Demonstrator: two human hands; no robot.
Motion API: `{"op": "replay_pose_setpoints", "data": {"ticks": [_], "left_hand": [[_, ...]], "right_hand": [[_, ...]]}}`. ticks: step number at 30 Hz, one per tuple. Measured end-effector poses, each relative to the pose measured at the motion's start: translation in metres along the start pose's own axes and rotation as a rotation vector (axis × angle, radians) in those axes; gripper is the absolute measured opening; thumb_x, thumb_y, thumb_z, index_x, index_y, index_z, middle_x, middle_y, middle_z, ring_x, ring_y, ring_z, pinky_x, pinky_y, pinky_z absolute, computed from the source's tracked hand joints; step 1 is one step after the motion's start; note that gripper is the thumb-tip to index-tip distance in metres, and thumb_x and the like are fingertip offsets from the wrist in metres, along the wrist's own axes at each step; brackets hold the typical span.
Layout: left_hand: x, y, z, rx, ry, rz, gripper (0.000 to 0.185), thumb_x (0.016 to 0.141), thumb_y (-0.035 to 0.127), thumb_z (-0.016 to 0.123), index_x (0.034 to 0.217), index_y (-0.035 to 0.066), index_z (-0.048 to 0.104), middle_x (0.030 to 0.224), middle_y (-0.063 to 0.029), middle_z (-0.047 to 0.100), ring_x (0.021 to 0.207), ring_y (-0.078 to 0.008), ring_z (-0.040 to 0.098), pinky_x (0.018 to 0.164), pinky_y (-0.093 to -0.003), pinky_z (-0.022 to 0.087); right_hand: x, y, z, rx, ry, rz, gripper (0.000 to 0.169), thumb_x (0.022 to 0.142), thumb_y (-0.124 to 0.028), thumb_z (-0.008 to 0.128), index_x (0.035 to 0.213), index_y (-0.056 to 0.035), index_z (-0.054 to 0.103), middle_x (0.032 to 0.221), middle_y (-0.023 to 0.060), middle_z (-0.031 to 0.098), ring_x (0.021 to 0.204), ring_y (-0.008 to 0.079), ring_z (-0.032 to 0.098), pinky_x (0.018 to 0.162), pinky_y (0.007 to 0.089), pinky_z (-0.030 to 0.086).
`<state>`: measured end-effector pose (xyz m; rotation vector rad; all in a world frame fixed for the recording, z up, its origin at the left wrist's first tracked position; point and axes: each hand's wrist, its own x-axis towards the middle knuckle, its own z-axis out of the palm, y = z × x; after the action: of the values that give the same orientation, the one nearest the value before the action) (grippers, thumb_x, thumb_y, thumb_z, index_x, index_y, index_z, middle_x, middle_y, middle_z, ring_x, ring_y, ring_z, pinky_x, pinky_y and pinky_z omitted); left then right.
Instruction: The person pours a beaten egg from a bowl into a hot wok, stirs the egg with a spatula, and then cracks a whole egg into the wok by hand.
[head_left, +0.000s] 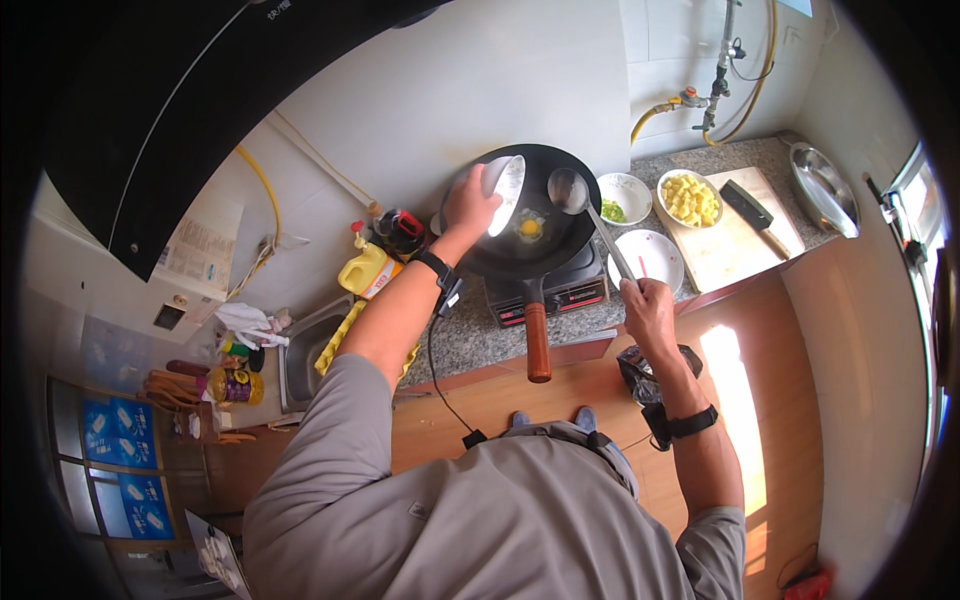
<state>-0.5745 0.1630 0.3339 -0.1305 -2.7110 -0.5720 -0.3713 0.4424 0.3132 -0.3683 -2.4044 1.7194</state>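
Observation:
Tilted over the wok (555, 247) is a white bowl with a faint pattern (511, 191), gripped at its outside by my left hand (471, 204). An egg with a round yolk (530, 227) lies in the dark wok below the bowl's rim. My right hand (649, 315) holds a metal ladle (570, 192) by its long handle, and the ladle's cup is over the wok's right side. The wok sits on a portable stove (570, 296). Its wooden handle (537, 341) points toward my body.
Right of the wok are a bowl of chopped greens (624, 199), a white plate (664, 259), a bowl of diced yellow pieces (690, 199) and a cleaver (746, 206) on a cutting board (697, 259). Bottles (367, 268) and a sink (300, 360) are at left.

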Motion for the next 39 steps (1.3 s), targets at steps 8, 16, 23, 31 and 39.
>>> {"op": "replay_pose_setpoints", "data": {"ticks": [8, 16, 23, 31, 39], "left_hand": [[-0.005, 0.011, -0.020, -0.002, 0.046, 0.099, 0.062, 0.071, 0.026, 0.068, 0.128, 0.015, 0.046, 0.107, -0.0188, 0.057, 0.098, -0.0361, 0.057, 0.083, -0.0429, 0.048], [-0.006, 0.009, -0.029, 0.010, 0.063, 0.121, 0.065, 0.071, 0.025, 0.067, 0.130, 0.014, 0.043, 0.107, -0.0177, 0.057, 0.096, -0.0359, 0.057, 0.081, -0.0441, 0.048], [-0.010, 0.017, -0.044, 0.016, 0.014, 0.077, 0.067, 0.072, 0.025, 0.067, 0.132, 0.014, 0.040, 0.113, -0.0167, 0.056, 0.104, -0.0347, 0.055, 0.087, -0.0426, 0.046], [-0.013, 0.016, -0.052, 0.003, 0.068, 0.127, 0.066, 0.071, 0.025, 0.067, 0.131, 0.015, 0.041, 0.110, -0.0161, 0.056, 0.100, -0.0348, 0.056, 0.084, -0.0430, 0.047], [-0.012, 0.021, -0.058, -0.088, 0.098, 0.080, 0.062, 0.073, 0.023, 0.066, 0.129, 0.013, 0.042, 0.112, -0.0186, 0.056, 0.101, -0.0348, 0.056, 0.086, -0.0422, 0.047]], "right_hand": [[-0.001, -0.009, 0.010, -0.109, 0.020, -0.087, 0.039, 0.082, -0.021, 0.057, 0.061, 0.0100, 0.050, 0.052, 0.0270, 0.045, 0.049, 0.0364, 0.050, 0.053, 0.0446, 0.042], [-0.005, -0.013, 0.022, -0.261, 0.045, -0.180, 0.034, 0.083, -0.020, 0.060, 0.064, 0.0078, 0.052, 0.061, 0.0288, 0.054, 0.062, 0.0456, 0.058, 0.057, 0.0485, 0.045], [-0.008, -0.010, 0.030, -0.365, 0.057, -0.304, 0.028, 0.085, -0.018, 0.059, 0.071, 0.0043, 0.052, 0.062, 0.0265, 0.057, 0.063, 0.0456, 0.059, 0.059, 0.0508, 0.046], [-0.010, -0.015, 0.042, -0.430, 0.041, -0.268, 0.025, 0.084, -0.018, 0.059, 0.073, 0.0034, 0.053, 0.065, 0.0264, 0.059, 0.067, 0.0453, 0.060, 0.062, 0.0505, 0.048], [-0.004, -0.015, 0.054, -0.404, 0.006, -0.298, 0.026, 0.084, -0.019, 0.058, 0.071, 0.0032, 0.054, 0.067, 0.0271, 0.060, 0.068, 0.0454, 0.061, 0.063, 0.0501, 0.049]]}}
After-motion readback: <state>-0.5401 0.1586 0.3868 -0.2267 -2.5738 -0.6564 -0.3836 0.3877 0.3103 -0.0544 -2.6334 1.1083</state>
